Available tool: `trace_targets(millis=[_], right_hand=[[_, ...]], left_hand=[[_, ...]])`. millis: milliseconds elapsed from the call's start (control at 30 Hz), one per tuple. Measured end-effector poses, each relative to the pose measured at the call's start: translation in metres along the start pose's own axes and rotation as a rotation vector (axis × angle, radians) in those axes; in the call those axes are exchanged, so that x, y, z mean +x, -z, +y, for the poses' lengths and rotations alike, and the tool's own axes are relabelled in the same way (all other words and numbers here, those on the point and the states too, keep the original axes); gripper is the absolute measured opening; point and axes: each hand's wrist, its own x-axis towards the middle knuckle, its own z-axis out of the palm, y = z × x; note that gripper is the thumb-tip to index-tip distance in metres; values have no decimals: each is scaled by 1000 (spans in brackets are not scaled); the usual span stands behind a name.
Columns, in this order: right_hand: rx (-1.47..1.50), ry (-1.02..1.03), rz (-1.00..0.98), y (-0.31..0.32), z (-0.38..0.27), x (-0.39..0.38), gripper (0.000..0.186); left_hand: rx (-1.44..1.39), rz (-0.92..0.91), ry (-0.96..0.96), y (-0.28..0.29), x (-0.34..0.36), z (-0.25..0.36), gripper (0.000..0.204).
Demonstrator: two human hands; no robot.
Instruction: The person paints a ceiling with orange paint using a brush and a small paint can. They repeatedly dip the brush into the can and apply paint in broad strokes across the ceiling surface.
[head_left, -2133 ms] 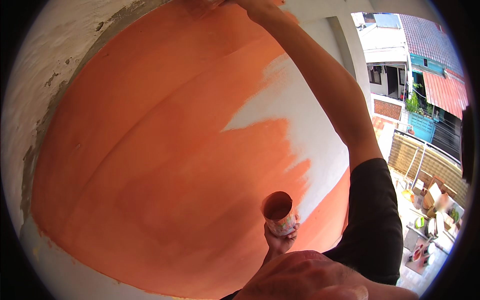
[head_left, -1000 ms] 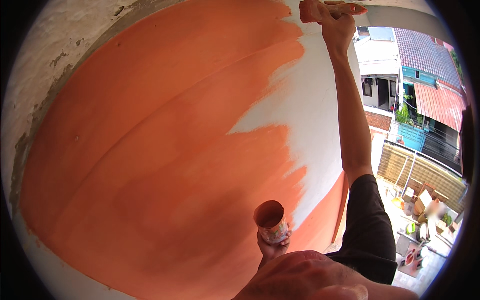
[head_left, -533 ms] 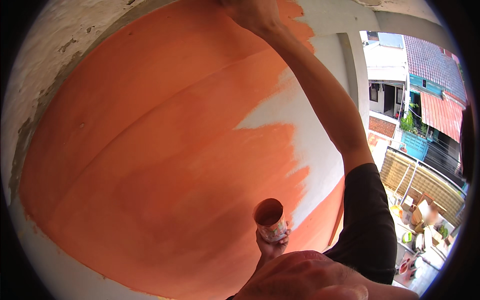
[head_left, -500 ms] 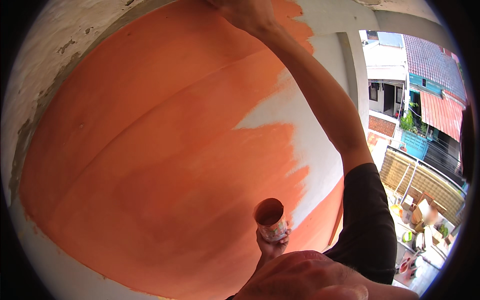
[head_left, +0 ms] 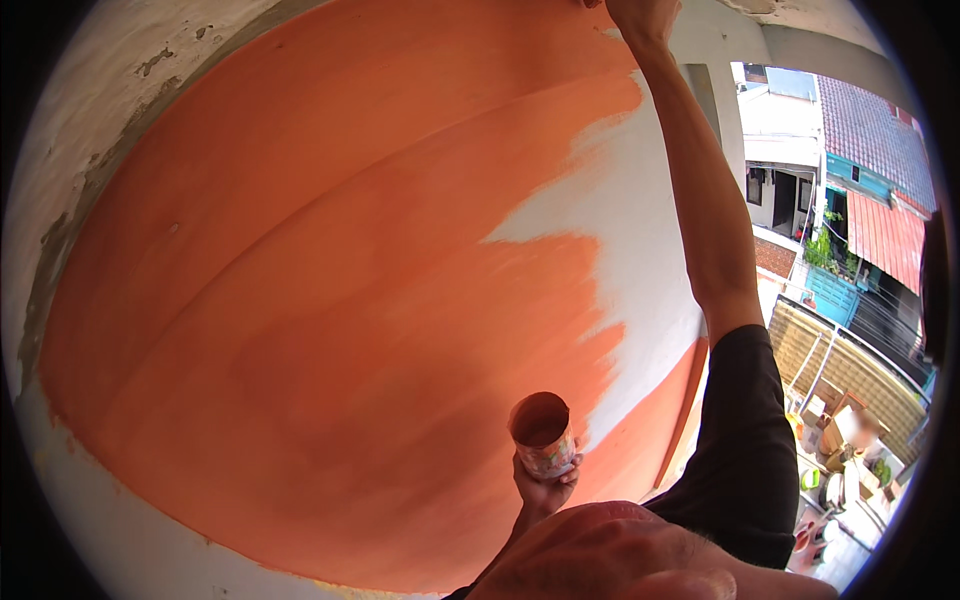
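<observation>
My left hand (head_left: 545, 488) is wrapped round the lower part of a paint can (head_left: 541, 436), a small open tin with paint-smeared sides and orange paint inside. Its mouth tips toward me, near the lower middle of the view. Above, my right arm stretches up along the wall (head_left: 400, 330), which is mostly coated in orange paint. My right hand (head_left: 643, 18) is at the top edge, by the border of the orange coat, and the frame cuts it off. Its fingers look closed, but what they hold is out of sight.
An unpainted pale patch (head_left: 650, 240) runs down the wall's right side with a ragged orange edge. Flaking plaster (head_left: 110, 90) lines the upper left. On the right, the opening shows houses, a red metal awning (head_left: 882, 240), a railing, and clutter with boxes (head_left: 845, 428) far below.
My right hand has swept to the right along the top of the wall, and more orange shows near the upper right edge. My left hand and the can have barely moved.
</observation>
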Motion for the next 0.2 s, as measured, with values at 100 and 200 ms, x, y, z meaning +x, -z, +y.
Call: trace_targets(millis=[100, 200], right_hand=[[-87, 186, -60, -11, -9, -10, 37], [28, 458, -106, -47, -20, -36, 41]], left_hand=[[-7, -4, -8, 4, -1, -4, 76], [-18, -3, 3, 3, 2, -3, 77]])
